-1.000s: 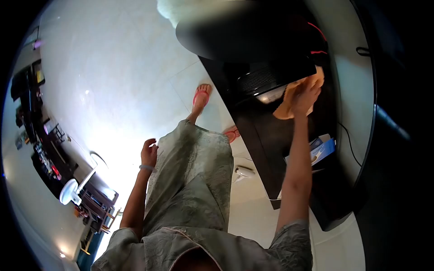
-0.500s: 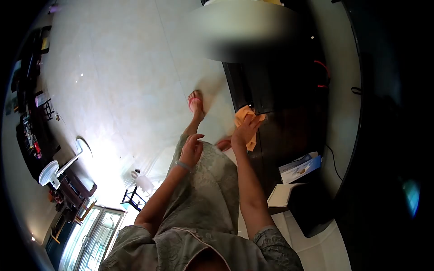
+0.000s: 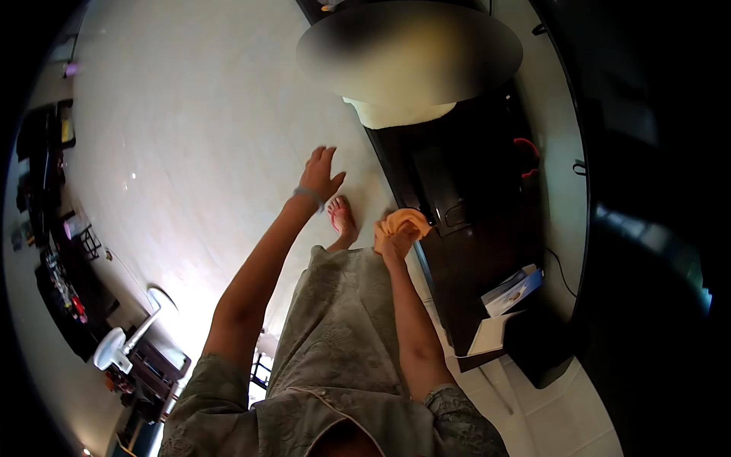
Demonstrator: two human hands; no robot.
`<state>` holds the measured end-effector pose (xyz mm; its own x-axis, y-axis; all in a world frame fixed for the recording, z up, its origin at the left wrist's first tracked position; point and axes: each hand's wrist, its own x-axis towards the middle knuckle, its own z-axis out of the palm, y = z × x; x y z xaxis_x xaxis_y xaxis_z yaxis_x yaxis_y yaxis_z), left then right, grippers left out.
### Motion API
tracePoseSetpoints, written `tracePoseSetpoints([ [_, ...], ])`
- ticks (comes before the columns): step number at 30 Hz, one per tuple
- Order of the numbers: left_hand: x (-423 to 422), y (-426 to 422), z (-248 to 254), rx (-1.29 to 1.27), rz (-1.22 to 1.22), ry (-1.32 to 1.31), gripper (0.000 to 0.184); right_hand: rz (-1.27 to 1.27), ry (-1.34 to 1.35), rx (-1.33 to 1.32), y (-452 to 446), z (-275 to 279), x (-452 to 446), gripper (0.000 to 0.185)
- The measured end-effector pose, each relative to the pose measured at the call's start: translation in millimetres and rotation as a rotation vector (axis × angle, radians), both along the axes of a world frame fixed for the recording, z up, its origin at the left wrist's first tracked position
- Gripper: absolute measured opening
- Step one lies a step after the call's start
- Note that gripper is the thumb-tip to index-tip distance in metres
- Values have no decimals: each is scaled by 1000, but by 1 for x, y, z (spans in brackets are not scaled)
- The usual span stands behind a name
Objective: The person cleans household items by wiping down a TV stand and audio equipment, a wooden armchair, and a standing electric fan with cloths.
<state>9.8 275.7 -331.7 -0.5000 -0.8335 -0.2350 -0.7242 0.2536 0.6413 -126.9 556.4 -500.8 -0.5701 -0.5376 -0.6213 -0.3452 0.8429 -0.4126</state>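
An orange cloth [image 3: 407, 221] is bunched in my right hand [image 3: 397, 242], beside the near edge of the long black cabinet [image 3: 472, 266]. My left hand [image 3: 322, 172] is out in front over the pale floor, fingers apart, with nothing in it and a light band on the wrist. A shiny black device [image 3: 449, 190] lies on the cabinet top beyond the cloth. Farther along, a pale cream object [image 3: 400, 114] rests on the cabinet, partly hidden by a blurred oval.
A blue and white box [image 3: 514, 292], a white flat box [image 3: 488, 333] and a black box [image 3: 539, 346] are at the cabinet's near end. Red cable [image 3: 527, 156] lies near the wall. A white fan [image 3: 113, 349] and dark furniture stand far left.
My right hand has drawn the cloth from the far side of the cabinet to its near edge, bunching it. My left hand has moved forward over the floor. The view has shifted.
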Motion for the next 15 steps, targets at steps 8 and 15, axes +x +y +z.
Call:
tracePoseSetpoints([
  [8,-165,-114,20,-121,-247,-376,110,-46,18,-513,-159,139,10,65],
  [15,-260,-194,-18,-401,-605,-513,126,-75,184,-228,-239,133,1,69],
])
